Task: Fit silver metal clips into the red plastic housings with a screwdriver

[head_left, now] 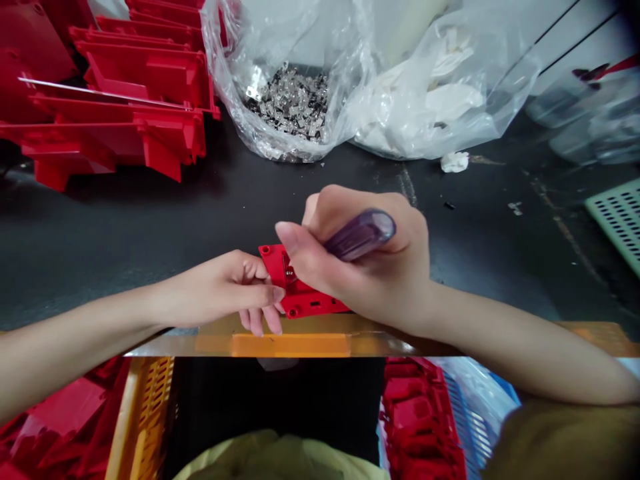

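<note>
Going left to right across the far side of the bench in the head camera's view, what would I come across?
Stacked red plastic parts → a clear bag of small metal pieces → another clear bag with white pieces → a green perforated tray.

Matt black, scuffed bench (225, 200); beyond it, glossy crinkled clear plastic bags (280, 150), one holding shiny metal pieces (295, 100); glossy smooth purple plastic handle (360, 235) above it.

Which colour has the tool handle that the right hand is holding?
The tool handle in the right hand is dark purple, seen in the head view.
</note>
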A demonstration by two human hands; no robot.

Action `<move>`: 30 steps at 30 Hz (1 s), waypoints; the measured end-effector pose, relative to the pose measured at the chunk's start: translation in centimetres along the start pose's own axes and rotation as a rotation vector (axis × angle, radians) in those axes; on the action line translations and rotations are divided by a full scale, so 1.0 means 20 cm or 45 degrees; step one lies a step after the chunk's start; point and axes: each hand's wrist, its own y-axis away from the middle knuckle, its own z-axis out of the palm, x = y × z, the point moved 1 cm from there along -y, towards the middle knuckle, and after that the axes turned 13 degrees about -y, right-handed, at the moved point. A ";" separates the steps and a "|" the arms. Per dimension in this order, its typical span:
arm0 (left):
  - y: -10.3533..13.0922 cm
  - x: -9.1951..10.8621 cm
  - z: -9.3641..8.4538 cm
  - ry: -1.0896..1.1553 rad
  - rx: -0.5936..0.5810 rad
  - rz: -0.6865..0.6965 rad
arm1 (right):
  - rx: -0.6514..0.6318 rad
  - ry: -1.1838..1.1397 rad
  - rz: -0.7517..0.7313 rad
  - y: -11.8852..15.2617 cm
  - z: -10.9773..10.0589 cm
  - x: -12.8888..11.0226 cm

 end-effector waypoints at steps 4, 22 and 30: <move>0.00 0.00 0.00 -0.001 0.003 0.001 | -0.001 -0.081 0.007 0.00 0.00 0.02; 0.00 0.02 0.01 0.082 0.055 -0.050 | -0.072 -0.213 -0.207 -0.01 0.01 0.04; -0.01 -0.01 0.01 0.133 0.037 -0.024 | -0.095 -0.233 -0.176 -0.01 0.01 0.04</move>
